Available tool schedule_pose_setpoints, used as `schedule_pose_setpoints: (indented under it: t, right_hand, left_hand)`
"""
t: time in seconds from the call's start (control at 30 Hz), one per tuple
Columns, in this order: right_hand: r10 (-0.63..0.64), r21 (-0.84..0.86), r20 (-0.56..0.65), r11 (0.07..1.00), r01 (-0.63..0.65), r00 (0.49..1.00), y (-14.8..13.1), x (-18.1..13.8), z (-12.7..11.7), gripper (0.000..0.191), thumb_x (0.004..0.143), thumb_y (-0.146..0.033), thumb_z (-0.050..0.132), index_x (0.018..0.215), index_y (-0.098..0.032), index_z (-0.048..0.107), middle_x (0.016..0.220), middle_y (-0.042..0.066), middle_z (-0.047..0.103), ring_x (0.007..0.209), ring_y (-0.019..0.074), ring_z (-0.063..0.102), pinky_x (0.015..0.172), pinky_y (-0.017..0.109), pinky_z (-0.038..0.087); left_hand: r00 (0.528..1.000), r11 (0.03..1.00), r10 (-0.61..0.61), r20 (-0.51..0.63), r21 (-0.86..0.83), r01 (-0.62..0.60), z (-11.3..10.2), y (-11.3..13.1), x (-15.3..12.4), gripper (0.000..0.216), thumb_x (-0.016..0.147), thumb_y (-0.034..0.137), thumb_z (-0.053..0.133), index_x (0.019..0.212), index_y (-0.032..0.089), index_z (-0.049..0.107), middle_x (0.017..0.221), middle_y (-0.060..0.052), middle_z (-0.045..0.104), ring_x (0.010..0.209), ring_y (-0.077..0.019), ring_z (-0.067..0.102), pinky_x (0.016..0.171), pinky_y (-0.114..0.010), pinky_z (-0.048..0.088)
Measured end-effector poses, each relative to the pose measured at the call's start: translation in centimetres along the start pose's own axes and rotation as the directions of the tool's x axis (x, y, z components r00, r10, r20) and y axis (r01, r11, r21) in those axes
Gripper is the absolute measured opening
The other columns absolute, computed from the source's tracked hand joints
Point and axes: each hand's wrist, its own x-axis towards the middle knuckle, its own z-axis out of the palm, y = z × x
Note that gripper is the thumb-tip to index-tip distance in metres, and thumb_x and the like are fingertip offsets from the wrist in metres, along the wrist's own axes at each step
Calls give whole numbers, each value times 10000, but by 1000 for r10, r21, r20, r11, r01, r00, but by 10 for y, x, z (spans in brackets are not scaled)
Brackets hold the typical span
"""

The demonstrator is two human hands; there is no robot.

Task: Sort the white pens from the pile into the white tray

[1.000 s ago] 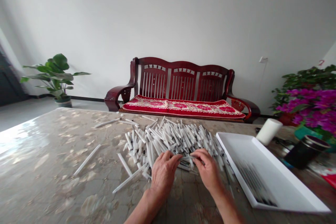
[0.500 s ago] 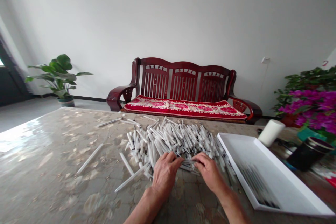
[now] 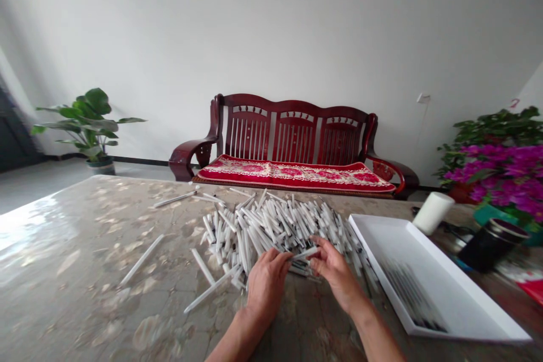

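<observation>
A big pile of white pen barrels [image 3: 275, 223] lies on the marbled table [image 3: 85, 271]. At the pile's near edge my left hand [image 3: 265, 283] and my right hand [image 3: 333, 271] meet, and between their pinched fingertips is one white pen barrel [image 3: 304, 253], raised a little above the heap. Both hands are closed on it, one at each end. A white tray [image 3: 441, 288] to the right holds a row of thin dark refills [image 3: 409, 294].
Loose white tubes [image 3: 139, 260] lie scattered left of the pile. A white cup [image 3: 432, 212], a dark jar [image 3: 487, 244] and purple flowers [image 3: 504, 178] stand at the right. Behind the table are a wooden bench [image 3: 292, 147] with a red cushion and a potted plant [image 3: 91, 124].
My hands have lifted slightly off the pile, and a single white barrel now shows between the fingertips. The view shifted a little.
</observation>
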Motion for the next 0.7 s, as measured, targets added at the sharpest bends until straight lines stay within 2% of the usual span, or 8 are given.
schedule_pose_setpoints:
  t: [0.1,0.23,0.3,0.4,0.53,0.6,0.7]
  right_hand:
    - [69,36,16,997,-69,998,-4,-3,6,431,796,-509,693,1117,-222,662,876,22,700,712,187,631,607,268,478]
    - [88,9,10,996,-88,996,-4,-5,18,361,784,-538,689,976,-232,694,728,-6,673,648,186,602,587,277,458]
    - [75,34,-19,997,-74,997,0,-4,21,338,778,-537,692,945,-244,695,675,-14,658,633,195,607,573,286,460]
    - [68,82,-129,995,-58,989,7,0,17,306,794,-528,680,929,-253,689,714,8,694,658,217,650,545,300,483]
    - [64,118,-278,993,-32,958,9,8,-3,327,819,-543,643,943,-242,668,962,76,753,739,238,702,519,313,520]
    - [91,139,-290,989,-52,953,5,10,-15,342,816,-539,649,956,-227,657,992,85,755,739,225,707,513,297,523]
    - [138,125,-264,986,-108,955,-6,10,-29,321,803,-494,681,942,-206,655,933,63,753,691,182,693,484,242,495]
  left_hand:
    - [995,976,-94,-12,-196,90,5,1,-1,244,889,218,522,985,252,743,916,-43,722,879,-203,687,807,-294,513]
    - [996,917,-89,19,-389,89,13,6,-4,173,843,241,554,867,243,726,868,-49,737,838,-219,690,787,-304,519]
    - [995,897,-89,34,-431,95,15,7,-5,174,826,237,562,880,238,728,894,-59,752,860,-230,695,810,-319,521]
    - [989,901,-148,31,-408,148,13,5,-5,258,826,249,566,1040,230,708,999,-73,756,938,-240,693,867,-350,516]
    - [974,921,-226,-3,-326,213,8,0,-3,289,897,292,502,1127,214,657,1012,-75,736,919,-224,693,851,-356,516]
    - [979,942,-204,14,-271,200,8,-3,-2,278,894,251,497,1120,208,653,1006,-75,731,929,-219,691,854,-348,514]
    - [989,975,-139,56,-167,146,10,-5,-3,292,867,184,511,1121,198,653,1037,-89,723,990,-226,675,895,-355,505]
